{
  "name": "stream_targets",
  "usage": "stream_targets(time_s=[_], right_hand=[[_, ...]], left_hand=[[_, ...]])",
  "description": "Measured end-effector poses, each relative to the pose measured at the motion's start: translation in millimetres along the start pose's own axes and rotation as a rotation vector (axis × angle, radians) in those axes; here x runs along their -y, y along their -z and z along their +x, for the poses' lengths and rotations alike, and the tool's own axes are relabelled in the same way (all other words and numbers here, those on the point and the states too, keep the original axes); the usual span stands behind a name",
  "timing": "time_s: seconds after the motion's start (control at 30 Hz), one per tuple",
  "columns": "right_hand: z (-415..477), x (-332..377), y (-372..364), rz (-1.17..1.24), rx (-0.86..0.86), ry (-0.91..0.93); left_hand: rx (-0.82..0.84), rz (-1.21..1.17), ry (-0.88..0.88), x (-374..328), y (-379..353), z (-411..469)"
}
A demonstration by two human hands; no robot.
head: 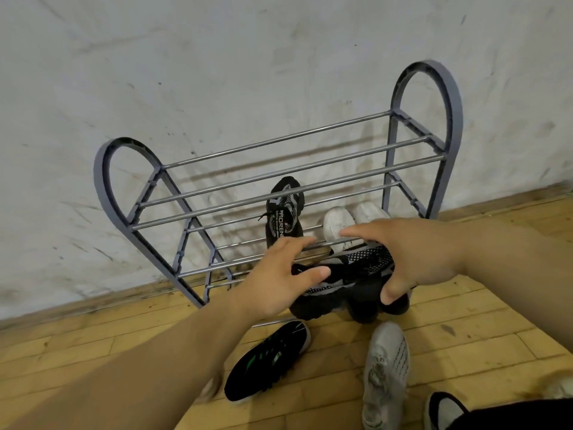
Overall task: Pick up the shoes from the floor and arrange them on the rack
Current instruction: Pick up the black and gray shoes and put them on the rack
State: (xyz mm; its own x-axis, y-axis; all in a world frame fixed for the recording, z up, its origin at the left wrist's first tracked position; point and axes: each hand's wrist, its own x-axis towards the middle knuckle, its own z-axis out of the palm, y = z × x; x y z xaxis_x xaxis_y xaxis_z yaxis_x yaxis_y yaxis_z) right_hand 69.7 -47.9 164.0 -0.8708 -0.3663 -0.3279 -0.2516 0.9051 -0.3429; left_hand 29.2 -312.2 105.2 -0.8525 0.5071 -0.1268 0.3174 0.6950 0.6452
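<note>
Green-striped shoe (266,364): black, lies on the wooden floor (93,342) nearest the viewer, just below the left forearm, toe pointing far-right.
Grey shoe (386,377): lies on the floor just right of the green-striped shoe, apart from it, toe pointing toward the rack.
Dark shoe (443,411): grey lining visible, at the near right edge, partly cut off by dark fabric; its full shape cannot be told.
Left hand (279,274): fingers straight and spread, reaching over a low front rod of the rack; the thumb lies on top of the black knit shoe.
Right hand (412,252): fingers extended over the far side of the black knit shoe and toward the white shoes; the thumb is bent down round the shoe's near right end, so the hand grips it.
Black knit shoe (350,283): patterned black-and-white upper, between both hands at the near bottom front of the rack. Whether it rests on the rods or on the floor cannot be told.
Rack (428,88): grey frame with arched ends and metal cross rods in tiers, standing against the white wall (217,72).
Lettered shoe (285,212): black, on a lower tier, toe toward the wall.
White shoes (338,221): a pair side by side, right of the lettered shoe, on the same tier.
</note>
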Motion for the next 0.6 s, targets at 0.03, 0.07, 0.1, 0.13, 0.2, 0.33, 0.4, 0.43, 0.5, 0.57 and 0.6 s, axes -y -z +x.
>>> stream_targets(time_s=[0.03, 0.07, 0.1, 0.13, 0.2, 0.33, 0.4, 0.43, 0.5, 0.57, 0.6], right_hand=[[-3.0, 5.0, -0.9, -0.006, -0.025, 0.033], [-6.0, 10.1, -2.1, -0.012, -0.049, 0.066], [-8.8, 14.8, -3.1, -0.020, -0.076, 0.103], [-12.1, 19.4, -3.5, -0.025, -0.107, 0.145], [-19.2, 26.3, -3.9, -0.027, -0.167, 0.208], [-32.8, 36.1, -1.1, -0.043, -0.238, 0.249], [-36.7, 40.7, 1.4, -0.056, -0.273, 0.227], [-35.7, 41.5, 2.1, -0.060, -0.333, 0.219], [-30.8, 42.3, 1.4, -0.029, -0.492, 0.145], [-27.5, 44.8, 1.7, 0.081, -0.635, 0.035], [-27.2, 48.1, 1.9, 0.182, -0.675, -0.018]], left_hand=[[0.071, -0.068, 0.013, -0.4, 4.0, -8.1], [0.129, -0.141, 0.027, -1.5, 9.8, -16.3], [0.180, -0.221, 0.030, -2.7, 16.4, -24.4], [0.229, -0.299, 0.030, -2.8, 23.0, -31.5], [0.316, -0.418, 0.017, -4.2, 35.2, -44.5], [0.333, -0.481, -0.026, -5.9, 55.2, -62.6], [0.312, -0.485, -0.052, -7.5, 61.3, -69.0], [0.268, -0.501, -0.058, -7.5, 62.4, -71.2], [0.124, -0.562, -0.046, -9.2, 62.3, -74.9], [0.023, -0.649, -0.048, -13.0, 59.4, -76.9], [-0.002, -0.695, -0.054, -15.7, 57.3, -77.3]])
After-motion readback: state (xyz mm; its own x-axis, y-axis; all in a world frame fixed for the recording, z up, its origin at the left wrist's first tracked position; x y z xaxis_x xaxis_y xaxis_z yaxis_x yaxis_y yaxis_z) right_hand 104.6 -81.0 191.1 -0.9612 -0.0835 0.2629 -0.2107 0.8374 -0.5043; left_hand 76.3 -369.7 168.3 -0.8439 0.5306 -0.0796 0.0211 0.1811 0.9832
